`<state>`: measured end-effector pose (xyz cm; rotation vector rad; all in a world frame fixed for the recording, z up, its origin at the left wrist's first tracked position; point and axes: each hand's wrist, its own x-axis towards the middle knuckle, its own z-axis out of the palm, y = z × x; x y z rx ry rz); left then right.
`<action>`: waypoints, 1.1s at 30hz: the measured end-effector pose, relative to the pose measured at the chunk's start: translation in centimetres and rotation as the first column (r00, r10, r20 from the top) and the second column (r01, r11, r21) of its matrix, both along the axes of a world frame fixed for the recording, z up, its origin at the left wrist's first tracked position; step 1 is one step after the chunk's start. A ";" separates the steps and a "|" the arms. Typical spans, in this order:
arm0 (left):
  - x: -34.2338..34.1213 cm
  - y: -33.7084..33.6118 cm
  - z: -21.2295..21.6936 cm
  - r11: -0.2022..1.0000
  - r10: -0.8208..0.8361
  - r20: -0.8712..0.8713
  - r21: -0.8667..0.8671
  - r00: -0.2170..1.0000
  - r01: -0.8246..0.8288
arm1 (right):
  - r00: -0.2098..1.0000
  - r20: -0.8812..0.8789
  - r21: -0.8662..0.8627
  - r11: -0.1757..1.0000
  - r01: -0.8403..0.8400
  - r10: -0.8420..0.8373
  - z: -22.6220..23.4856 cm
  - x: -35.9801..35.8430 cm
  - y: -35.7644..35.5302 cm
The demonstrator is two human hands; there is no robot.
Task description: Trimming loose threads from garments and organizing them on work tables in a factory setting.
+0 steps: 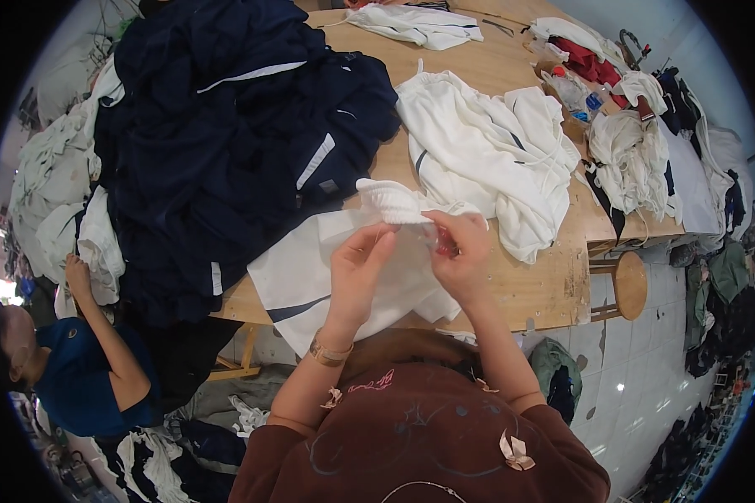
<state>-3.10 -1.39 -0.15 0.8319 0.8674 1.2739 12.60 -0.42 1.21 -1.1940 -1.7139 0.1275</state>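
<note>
In front of me at the table's near edge lies a white garment [302, 264], apparently shorts, with a gathered elastic waistband [390, 204] and a navy stripe. My left hand [357, 272] is closed in a pinch just under the waistband, thumb against fingers. Holding the waistband's right side between thumb and fingers is my right hand [464, 258]. Something small and red [447, 243] shows inside that hand; its kind is mostly hidden by the fingers. The garment's lower part hangs over the table edge.
A large heap of navy garments [226, 142] covers the left of the wooden table [554, 289]. White garments [486, 142] lie beyond my hands. A plastic bottle [594, 102] stands among clothes at right. A round stool [630, 285] is on the floor. Another person [101, 369] handles white cloth at left.
</note>
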 end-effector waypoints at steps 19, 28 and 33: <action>-2.7 5.3 4.0 0.887 -0.323 -0.346 0.214 0.881 0.410 | 0.714 -0.674 -0.354 0.764 -0.540 0.192 4.6 5.7 1.5; -3.9 5.3 7.8 0.838 -0.174 -0.803 0.183 0.570 0.514 | 0.944 -0.323 -0.466 0.858 -0.218 0.065 3.7 5.2 2.4; -3.7 5.3 6.5 0.852 -0.256 -0.609 0.225 0.751 0.473 | 0.958 -0.199 -0.313 0.912 -0.264 0.209 4.0 3.2 3.0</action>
